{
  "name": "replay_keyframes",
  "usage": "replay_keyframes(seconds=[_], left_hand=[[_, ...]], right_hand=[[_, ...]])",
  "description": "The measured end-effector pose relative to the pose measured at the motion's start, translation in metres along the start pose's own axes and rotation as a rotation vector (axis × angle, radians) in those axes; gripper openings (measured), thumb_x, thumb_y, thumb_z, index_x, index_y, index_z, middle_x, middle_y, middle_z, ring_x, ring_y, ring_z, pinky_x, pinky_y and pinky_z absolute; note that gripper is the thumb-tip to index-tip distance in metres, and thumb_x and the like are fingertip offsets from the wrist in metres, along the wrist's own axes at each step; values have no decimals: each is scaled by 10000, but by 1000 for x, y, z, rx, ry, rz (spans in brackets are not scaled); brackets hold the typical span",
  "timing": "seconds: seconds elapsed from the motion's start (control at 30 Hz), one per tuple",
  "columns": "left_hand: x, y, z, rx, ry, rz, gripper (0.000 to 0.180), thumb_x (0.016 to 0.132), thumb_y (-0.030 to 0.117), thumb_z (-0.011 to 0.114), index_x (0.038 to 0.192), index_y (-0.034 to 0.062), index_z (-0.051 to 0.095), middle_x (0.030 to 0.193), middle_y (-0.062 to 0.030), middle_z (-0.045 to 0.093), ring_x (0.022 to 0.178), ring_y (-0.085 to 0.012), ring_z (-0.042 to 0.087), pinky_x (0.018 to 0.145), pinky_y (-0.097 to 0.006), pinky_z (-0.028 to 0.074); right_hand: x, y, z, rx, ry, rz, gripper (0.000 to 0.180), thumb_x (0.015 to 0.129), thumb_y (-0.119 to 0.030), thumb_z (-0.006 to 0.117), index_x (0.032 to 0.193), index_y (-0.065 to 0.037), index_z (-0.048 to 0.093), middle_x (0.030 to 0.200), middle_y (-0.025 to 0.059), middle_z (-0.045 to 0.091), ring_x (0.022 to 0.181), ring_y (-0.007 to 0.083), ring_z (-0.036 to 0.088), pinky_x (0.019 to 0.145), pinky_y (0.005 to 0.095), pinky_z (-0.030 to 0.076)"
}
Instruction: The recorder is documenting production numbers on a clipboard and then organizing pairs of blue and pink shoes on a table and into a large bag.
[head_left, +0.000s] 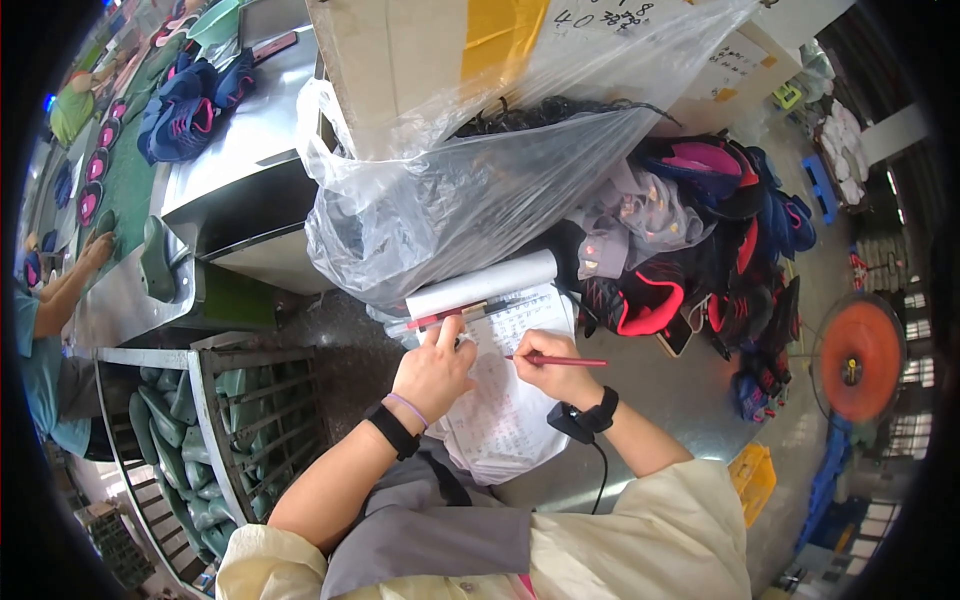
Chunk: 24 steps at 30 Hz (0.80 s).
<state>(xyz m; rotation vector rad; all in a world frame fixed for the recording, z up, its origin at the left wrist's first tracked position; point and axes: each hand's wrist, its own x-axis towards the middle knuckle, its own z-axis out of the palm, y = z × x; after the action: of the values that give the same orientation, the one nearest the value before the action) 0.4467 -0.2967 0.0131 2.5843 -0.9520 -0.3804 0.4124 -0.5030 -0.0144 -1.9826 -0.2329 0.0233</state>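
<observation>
Head view: pinching a red pen [580, 361] over the notebook [510, 425] with the right hand [550, 370]; resting the left hand [432, 372], loosely spread, on the notebook's left side. Could skew the writing through slipping pages, or through the plastic bag [430, 215] sagging onto the notebook.

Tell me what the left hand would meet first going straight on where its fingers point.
Probably the red pen lying just beyond the left hand, then the rolled paper; depth is unclear.
</observation>
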Motion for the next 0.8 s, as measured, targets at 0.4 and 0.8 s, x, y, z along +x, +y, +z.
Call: replay_keyframes(seconds=[0.4,0.8], left_hand=[[1,0,-1,-2,9,-10,314,647,249,738,858,101,558,1097,-90,410,984,-253,518,703,-335,505],[-1,0,0,-8,-5,-15,311,653,255,736,860,105,561,1093,-88,408,976,-251,523,700,-339,506]], right_hand=[[3,-2,-1,-19,-27,-10,136,704,-30,622,665,-14,492,572,81,500,487,166,475,480,291,389],[2,-2,1,-31,-3,7,123,704,-38,611,670,-13,496,581,82,517,496,157,494,487,285,401]])
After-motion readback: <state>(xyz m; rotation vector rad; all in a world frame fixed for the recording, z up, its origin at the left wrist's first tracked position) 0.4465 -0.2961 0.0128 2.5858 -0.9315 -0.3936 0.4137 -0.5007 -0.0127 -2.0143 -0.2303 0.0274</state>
